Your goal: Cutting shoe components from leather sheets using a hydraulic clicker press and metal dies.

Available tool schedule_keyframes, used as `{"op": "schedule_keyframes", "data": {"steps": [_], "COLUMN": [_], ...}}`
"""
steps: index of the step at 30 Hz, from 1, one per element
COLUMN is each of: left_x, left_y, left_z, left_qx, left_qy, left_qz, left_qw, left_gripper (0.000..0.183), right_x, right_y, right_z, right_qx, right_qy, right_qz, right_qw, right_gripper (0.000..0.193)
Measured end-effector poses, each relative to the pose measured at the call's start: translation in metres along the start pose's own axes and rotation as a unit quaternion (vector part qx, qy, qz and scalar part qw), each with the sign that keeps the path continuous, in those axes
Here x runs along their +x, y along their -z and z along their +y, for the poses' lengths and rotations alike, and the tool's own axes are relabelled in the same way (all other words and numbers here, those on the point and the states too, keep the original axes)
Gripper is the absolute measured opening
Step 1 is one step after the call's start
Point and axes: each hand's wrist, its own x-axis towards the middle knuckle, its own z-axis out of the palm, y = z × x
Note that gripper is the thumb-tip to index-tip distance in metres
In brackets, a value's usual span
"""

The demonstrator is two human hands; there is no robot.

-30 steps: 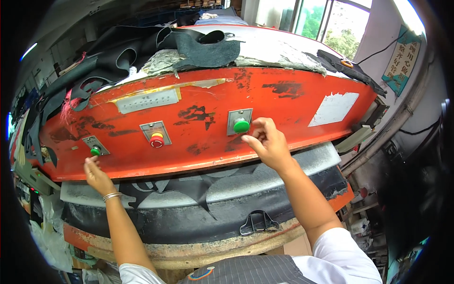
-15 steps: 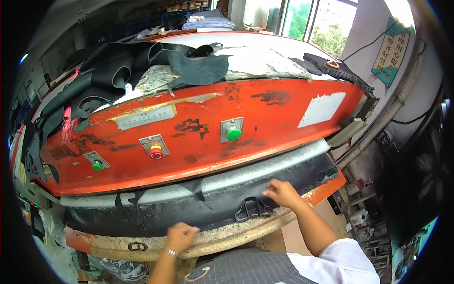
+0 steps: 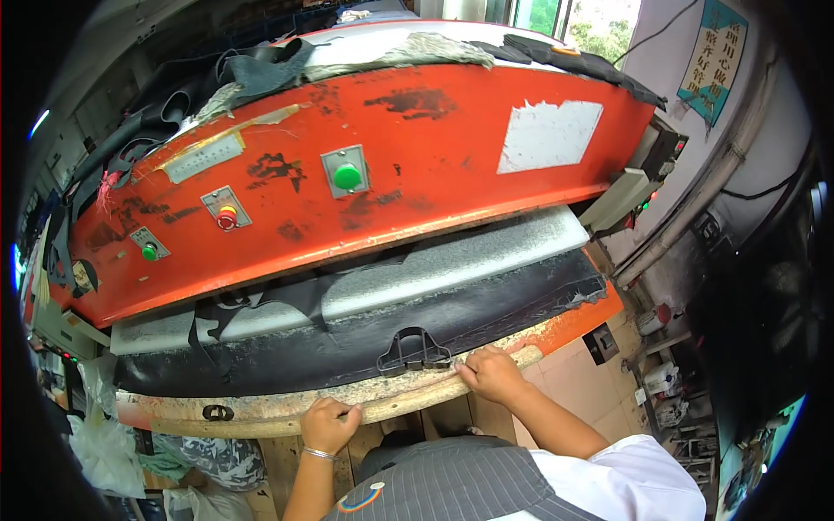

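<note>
My left hand [image 3: 331,423] is closed on the pale wooden rail [image 3: 408,401] along the front edge of the machine bed. Farther right, my right hand [image 3: 492,374] grips the same rail, fingers curled over it. Just left of that hand lies a black cutting die [image 3: 415,358], an arched frame, on the near edge of a black sheet [image 3: 269,363]. A smaller black ring-shaped die [image 3: 217,412] rests on the worn bed edge, left of my left hand. Behind the sheet, cut black scraps [image 3: 295,298] lie over a white pad [image 3: 452,265].
Above the bed spans a red press beam [image 3: 434,174] with a green button [image 3: 347,177], a red knob [image 3: 227,217] and another green button [image 3: 150,252]. Dark hides [image 3: 174,104] are heaped on top. Clear plastic bags [image 3: 104,451] hang at the left; a pipe [image 3: 686,213] runs at the right.
Both hands have come down onto the wooden rail and closed on it. More of the white pad shows below the red beam. The view has shifted.
</note>
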Motion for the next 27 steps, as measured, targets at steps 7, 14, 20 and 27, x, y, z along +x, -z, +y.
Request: {"op": "schedule_keyframes", "data": {"steps": [7,14,20,27], "left_x": [-0.051,0.006,0.116,0.116], "left_y": [-0.031,-0.031,-0.076,-0.105], "left_z": [-0.008,0.028,-0.012,-0.025], "left_qx": [0.003,-0.098,-0.13,-0.187], "left_qy": [0.024,0.051,0.035,0.068], "left_qz": [0.021,0.165,0.223,0.155], "left_qw": [1.0,0.98,0.965,0.968], "left_gripper": [0.024,0.019,0.049,0.049], "right_x": [-0.041,0.037,0.135,0.13], "right_y": [-0.001,0.051,0.004,-0.017], "right_z": [0.036,0.052,0.018,0.035], "right_qx": [0.099,0.118,-0.065,-0.022], "right_qy": [0.051,0.096,0.076,0.042], "right_qz": [-0.164,-0.117,-0.136,-0.066], "right_qw": [0.98,0.981,0.986,0.997], "right_gripper": [0.035,0.038,0.094,0.084]}}
